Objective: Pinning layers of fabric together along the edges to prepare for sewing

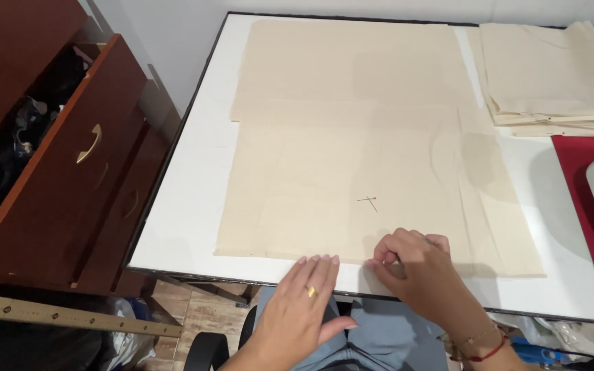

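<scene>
Cream fabric (352,172) lies flat on the white table (194,185), near edge by the body | left hand (309,292) flat, fingers together, holding that hem down | right hand (410,264) curled, pinching the edge | two pins (370,201) stuck just beyond, anchoring layers | folded stack (551,75) far right.

A sewing workroom: cream fabric (352,158) on a white cutting table (194,185), wooden ruler (63,315) nearby

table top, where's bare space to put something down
Bare white strip down the table's left edge, beside the cream fabric. Smaller gap right of it, below the folded stack. Crowded at the near edge: left hand, right hand, pins.
</scene>
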